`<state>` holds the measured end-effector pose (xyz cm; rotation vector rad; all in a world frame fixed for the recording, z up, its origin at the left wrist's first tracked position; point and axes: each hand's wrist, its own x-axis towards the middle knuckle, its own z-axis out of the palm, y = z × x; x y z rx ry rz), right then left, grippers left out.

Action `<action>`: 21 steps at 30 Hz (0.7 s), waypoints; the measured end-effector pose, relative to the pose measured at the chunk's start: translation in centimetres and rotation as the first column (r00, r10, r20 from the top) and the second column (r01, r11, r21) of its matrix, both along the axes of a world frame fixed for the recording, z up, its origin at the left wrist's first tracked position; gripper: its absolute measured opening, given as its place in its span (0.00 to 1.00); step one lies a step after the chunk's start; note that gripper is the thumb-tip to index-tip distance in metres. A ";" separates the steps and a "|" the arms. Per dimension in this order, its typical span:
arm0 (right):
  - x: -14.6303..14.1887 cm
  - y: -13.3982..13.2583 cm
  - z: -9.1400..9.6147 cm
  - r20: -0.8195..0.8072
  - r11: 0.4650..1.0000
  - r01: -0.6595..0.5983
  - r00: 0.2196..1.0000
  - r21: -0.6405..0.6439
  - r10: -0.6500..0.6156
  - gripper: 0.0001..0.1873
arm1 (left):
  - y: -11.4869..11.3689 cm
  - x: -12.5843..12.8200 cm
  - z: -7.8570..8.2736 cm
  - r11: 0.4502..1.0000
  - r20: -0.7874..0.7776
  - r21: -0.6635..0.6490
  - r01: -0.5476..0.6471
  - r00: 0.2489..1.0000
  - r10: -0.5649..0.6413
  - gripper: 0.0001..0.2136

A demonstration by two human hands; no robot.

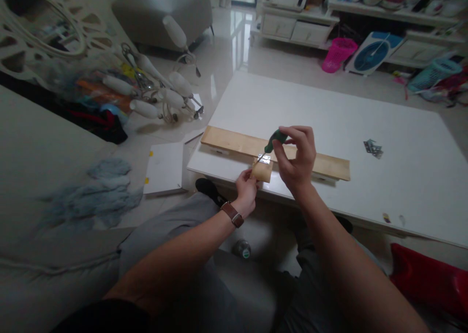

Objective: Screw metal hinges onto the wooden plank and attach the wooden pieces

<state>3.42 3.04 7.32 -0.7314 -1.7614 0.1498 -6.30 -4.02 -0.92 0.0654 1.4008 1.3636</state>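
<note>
A: Your right hand [298, 157] is curled around the green screwdriver [275, 140], with the fingers and thumb on its fat handle. The thin metal rod slants down to the left.

B: Your left hand [246, 191] is closed on the small wood piece [263, 172], down at its left corner. That piece is at the near edge of the white table [321, 108], in front of the long board [234, 142].

A: The shiny metal plate [264, 159] sits at the top end of the small piece, right by the long board. I can't tell if it is fixed to both.

B: I can't tell if the screwdriver tip touches a screw, either. It is close to your left fingers, so a slip could poke you.

A: The small piece looks light and stiff, so it may twist if you push hard. Hold it by its sides, with your fingers away from the tip.

B: The screwdriver looks light and hard too. Its fat handle should be easy to turn, but the smooth rod may slip in your fingers.

A: The loose metal bits [373, 148] lie well apart, over to your right. They look small and stiff, so pick them up by their edges.
</note>
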 end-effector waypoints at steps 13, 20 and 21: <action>0.2 -0.2 -0.3 0.022 0.997 -0.031 0.999 -0.071 0.033 0.25 | 0.0 -0.1 -0.1 1.000 -0.006 -0.006 0.011 1.000 -0.011 0.11; 0.2 -0.1 -0.4 -0.010 0.996 -0.052 0.999 -0.077 0.051 0.26 | 0.0 -0.1 -0.1 1.000 -0.001 -0.006 0.007 1.000 -0.007 0.11; 0.1 -0.1 -0.4 -0.013 0.996 -0.053 0.999 -0.069 0.052 0.26 | 0.0 -0.1 -0.1 1.000 -0.001 -0.004 0.007 1.000 -0.007 0.11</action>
